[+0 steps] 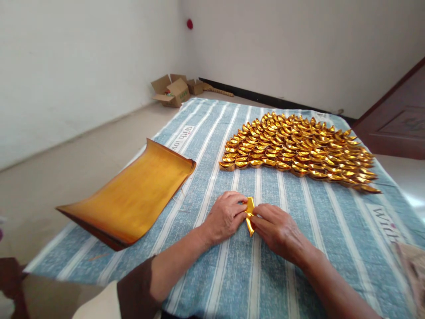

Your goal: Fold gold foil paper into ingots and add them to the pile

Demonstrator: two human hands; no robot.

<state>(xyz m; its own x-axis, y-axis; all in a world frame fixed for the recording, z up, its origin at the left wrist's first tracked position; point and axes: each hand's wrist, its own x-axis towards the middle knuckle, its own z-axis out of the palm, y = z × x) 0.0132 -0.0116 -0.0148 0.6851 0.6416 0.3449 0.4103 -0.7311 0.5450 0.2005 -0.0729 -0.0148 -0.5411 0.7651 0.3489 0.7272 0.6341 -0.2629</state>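
Note:
A narrow folded piece of gold foil paper (250, 204) is held between my two hands, just above or on the striped cloth. From the left, my left hand (228, 215) pinches its edge with closed fingers. Opposite it, my right hand (277, 227) grips the other edge, the fingertips partly hiding the fold. To the left lies a curling stack of gold paper sheets (133, 195), its corners bent upward. Beyond my hands, many folded gold paper ingots (295, 150) stand packed in curved rows.
A blue-and-white striped cloth (206, 261) covers the table. Open cardboard boxes (172, 92) stand on the floor by the far corner. White walls (292, 53) rise behind, and a dark red wooden door (398, 119) is at the right.

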